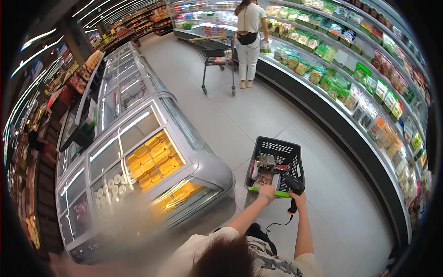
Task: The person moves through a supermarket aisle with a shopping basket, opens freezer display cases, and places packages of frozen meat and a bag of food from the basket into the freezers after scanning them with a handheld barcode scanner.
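Note:
My left hand (266, 190) is closed around the green handle (280, 194) of a black plastic basket (278, 143) with perforated walls. A band circles my left wrist. In my right hand (299, 198) is a black handheld barcode scanner (295, 184), its head over the basket's near right corner. A dark cable (278, 224) hangs from the scanner's grip toward my body. Several packaged goods (267, 168) lie inside the basket, too small to name. Whether my right fingers also touch the green handle, I cannot tell.
A chest freezer (214, 168) with yellow packs (152, 159) runs along the left. On the right are refrigerated shelves (323, 78) of bagged food. Ahead, a person (249, 41) in white stands by a shopping cart (217, 60). Tiled floor (221, 117) lies between.

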A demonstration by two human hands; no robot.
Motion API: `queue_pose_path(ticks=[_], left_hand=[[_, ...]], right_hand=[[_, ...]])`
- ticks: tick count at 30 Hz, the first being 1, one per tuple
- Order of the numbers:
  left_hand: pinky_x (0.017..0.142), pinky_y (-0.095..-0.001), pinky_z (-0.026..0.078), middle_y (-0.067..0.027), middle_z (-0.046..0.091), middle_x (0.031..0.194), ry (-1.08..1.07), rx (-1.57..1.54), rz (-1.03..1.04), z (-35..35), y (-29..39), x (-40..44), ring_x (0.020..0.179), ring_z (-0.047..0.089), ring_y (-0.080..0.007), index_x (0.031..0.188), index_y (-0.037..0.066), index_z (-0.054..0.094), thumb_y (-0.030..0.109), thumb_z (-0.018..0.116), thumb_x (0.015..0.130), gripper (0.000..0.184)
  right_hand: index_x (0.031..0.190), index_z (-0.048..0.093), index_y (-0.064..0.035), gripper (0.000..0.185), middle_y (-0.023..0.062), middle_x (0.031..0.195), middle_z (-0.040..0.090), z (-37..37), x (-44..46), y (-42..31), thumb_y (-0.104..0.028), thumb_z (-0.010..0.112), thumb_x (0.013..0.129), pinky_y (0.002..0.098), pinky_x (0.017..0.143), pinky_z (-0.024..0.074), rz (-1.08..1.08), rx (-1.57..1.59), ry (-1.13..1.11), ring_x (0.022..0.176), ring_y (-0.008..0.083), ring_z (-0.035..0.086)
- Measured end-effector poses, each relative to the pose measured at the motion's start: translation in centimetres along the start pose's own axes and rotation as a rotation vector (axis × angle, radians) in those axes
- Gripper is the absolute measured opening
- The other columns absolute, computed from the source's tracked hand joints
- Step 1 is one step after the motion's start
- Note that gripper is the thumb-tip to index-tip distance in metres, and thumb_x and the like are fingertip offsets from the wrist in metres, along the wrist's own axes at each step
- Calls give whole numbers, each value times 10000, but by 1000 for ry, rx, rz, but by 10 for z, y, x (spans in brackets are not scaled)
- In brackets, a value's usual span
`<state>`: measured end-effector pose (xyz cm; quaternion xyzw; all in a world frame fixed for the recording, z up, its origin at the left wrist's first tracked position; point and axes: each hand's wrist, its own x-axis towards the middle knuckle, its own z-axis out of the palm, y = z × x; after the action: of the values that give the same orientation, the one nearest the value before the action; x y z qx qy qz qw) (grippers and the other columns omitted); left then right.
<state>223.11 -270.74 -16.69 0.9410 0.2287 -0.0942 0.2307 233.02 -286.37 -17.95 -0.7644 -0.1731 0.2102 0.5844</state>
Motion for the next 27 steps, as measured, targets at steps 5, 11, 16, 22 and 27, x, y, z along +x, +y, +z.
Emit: queue_pose_path(ticks=[5,11,16,22,27], left_hand=[[636,-399,449,-142,574,801,147,-131,131,1,10,26,750,569,-292,987,62,484,187,578,676,348],[701,-421,402,-140,433,1005,250,-105,156,-1,24,41,875,492,-298,1158,108,378,277,531,756,462],[775,-458,369,-135,426,1042,317,36,33,7,34,81,916,469,-277,1250,146,302,161,485,757,526],[808,-470,349,-165,466,1036,170,-30,21,-23,23,123,928,476,-282,1283,127,244,77,483,711,622],[702,-413,379,-166,494,1015,111,-54,84,-35,1,153,911,502,-288,1279,107,222,144,472,760,577]], right_hand=[[784,564,19,178,68,711,576,-22,57,-46,-41,564,616,266,650,438,75,202,-236,667,160,567],[722,524,-20,135,47,681,526,-36,135,-59,-126,537,640,273,623,409,58,117,-350,636,159,541],[710,525,-19,143,54,664,527,-28,196,-69,-139,543,633,276,621,389,68,80,-417,604,156,513],[693,531,-38,129,33,602,504,4,248,-102,-150,536,628,257,551,377,90,-58,-502,552,140,477],[684,514,-38,138,38,572,492,29,295,-111,-152,548,615,247,521,376,129,-145,-604,536,139,487]])
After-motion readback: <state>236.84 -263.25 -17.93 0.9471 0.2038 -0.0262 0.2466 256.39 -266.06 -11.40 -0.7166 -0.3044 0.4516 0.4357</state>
